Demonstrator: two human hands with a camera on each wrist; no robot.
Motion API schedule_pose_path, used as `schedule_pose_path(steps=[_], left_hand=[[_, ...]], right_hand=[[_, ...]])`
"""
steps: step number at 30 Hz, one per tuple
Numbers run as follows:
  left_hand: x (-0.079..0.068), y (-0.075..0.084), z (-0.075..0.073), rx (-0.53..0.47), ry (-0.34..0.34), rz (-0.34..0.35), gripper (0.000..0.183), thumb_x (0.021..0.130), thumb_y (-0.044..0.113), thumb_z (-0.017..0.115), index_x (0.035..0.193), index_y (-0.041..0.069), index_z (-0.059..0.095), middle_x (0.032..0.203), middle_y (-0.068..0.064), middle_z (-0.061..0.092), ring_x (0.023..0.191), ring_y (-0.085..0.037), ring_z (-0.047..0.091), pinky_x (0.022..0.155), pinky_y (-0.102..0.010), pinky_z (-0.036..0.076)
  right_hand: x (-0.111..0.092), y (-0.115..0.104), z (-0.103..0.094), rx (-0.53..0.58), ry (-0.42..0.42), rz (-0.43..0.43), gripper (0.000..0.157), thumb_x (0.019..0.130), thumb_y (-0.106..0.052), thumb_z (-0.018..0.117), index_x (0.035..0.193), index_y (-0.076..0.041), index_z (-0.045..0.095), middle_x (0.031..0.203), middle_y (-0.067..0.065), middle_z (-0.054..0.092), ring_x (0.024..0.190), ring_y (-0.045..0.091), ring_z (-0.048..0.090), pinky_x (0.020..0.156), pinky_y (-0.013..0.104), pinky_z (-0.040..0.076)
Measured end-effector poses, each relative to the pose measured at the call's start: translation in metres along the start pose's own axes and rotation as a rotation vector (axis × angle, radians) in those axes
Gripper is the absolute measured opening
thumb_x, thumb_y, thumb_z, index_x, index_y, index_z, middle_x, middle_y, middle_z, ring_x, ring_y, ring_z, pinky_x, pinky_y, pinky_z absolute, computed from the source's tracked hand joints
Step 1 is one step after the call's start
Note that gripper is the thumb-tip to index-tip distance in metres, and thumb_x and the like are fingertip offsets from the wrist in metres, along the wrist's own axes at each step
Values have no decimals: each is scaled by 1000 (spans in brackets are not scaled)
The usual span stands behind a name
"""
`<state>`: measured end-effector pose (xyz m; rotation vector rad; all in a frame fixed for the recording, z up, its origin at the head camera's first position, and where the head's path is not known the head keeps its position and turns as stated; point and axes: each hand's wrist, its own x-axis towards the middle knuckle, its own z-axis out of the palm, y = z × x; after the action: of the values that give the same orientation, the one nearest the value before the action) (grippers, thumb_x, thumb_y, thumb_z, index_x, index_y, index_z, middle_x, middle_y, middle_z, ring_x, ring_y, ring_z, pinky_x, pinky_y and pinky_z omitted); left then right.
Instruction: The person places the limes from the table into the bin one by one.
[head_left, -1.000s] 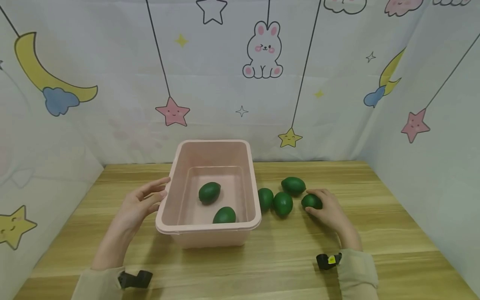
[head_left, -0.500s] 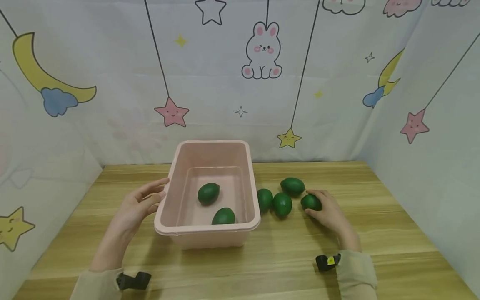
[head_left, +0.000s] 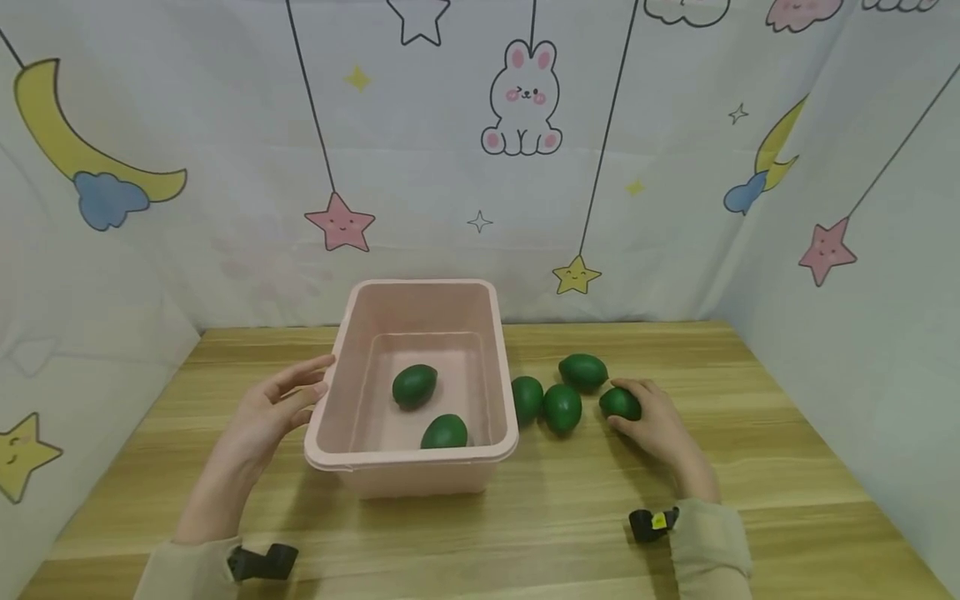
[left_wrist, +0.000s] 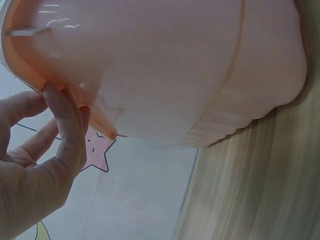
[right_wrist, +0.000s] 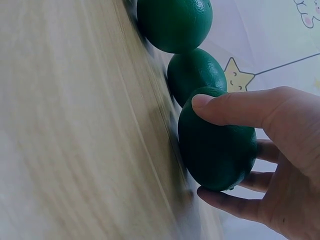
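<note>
At the left, my left hand [head_left: 262,412] touches the rim of a pale pink plastic box [head_left: 420,483] from outside. In the left wrist view its fingertips meet the rim's underside, and no fingertip shows inside the box. Two dark green limes lie in the box, one mid-floor [head_left: 415,387] and another lime [head_left: 444,432] partly hidden by the near rim. My right hand [head_left: 660,421] holds a lime [right_wrist: 215,145] between thumb and fingers, low over or on the table; contact is unclear. Left of it sit three limes: a rear lime [head_left: 582,372], a middle lime [head_left: 562,408] and a lime [head_left: 527,400] beside the box.
The wooden table [head_left: 570,533] carries the box and limes. A white cloth [head_left: 420,167] printed with stars, moons and a rabbit hangs behind it and at both sides. Black wrist cameras show near each sleeve, one at the left [head_left: 262,562] and one at the right [head_left: 652,525].
The whole head view has shifted slightly to the left. Hands, box and limes keep their places relative to one another, and my right hand still holds its lime.
</note>
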<state>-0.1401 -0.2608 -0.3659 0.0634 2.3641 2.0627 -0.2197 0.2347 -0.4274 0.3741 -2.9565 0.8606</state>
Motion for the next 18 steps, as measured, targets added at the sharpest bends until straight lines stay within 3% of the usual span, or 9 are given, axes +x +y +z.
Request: schedule_pose_path(steps=[11, 18], left_hand=[[-1, 0, -1, -7, 9, 20, 49, 95, 23, 62, 140, 12, 50, 115, 10, 53, 99, 1, 59, 82, -16, 55], [-1, 2, -1, 46, 15, -2, 54, 94, 28, 62, 143, 11, 47, 118, 7, 50, 99, 1, 59, 83, -17, 55]], right_hand=[[3, -2, 0, 6, 15, -15, 60, 87, -17, 71, 140, -4, 46, 135, 25, 46, 122, 49, 44, 96, 65, 42], [0, -5, -4, 13, 36, -24, 59, 88, -17, 70, 140, -4, 46, 134, 25, 47, 122, 47, 45, 97, 64, 42]])
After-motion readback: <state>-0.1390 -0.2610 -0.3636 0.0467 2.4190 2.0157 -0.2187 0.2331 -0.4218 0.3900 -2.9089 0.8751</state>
